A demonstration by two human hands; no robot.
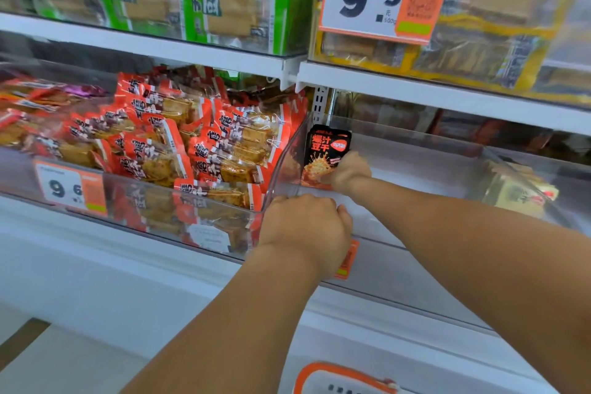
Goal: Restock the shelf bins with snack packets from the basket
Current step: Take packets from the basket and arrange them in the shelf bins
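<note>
The right hand [347,169] grips a black-and-red snack packet [326,150], standing it at the left end of a nearly bare clear plastic shelf bin [415,150]. The left hand [307,227], fingers curled, holds the bin's front rim. Restocking looks barely begun; the basket is out of view.

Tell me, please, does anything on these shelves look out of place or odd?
Only mildly: a purple packet lies among the orange-red packets at the far left. The right hand holds a black packet in an otherwise nearly bare clear bin.
</note>
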